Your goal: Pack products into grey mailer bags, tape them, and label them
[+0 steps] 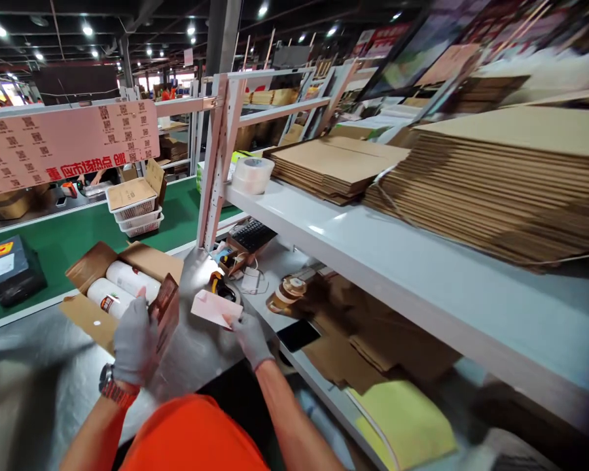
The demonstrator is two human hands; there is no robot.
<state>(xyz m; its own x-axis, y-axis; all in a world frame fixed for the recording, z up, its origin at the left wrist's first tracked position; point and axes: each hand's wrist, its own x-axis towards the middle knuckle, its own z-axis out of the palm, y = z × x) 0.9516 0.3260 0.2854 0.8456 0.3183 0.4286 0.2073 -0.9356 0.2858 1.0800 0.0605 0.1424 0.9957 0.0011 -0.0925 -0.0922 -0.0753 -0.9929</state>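
Observation:
An open cardboard box (86,265) sits on the steel worktable (39,386) and holds two white cylindrical items (130,278). My gloved left hand (135,340) grips the box's near flap (165,307). To its right, my gloved right hand (249,337) pinches a pink paper slip (211,307) just above the table. A watch sits on my left wrist.
A green conveyor (78,232) carries a black parcel (10,268) and stacked white baskets (137,212). A white shelf (373,242) at the right bears flat cardboard stacks (495,190) and a tape roll (252,174). A keyboard (252,234), tape dispenser (287,293) and phone (298,335) lie beneath.

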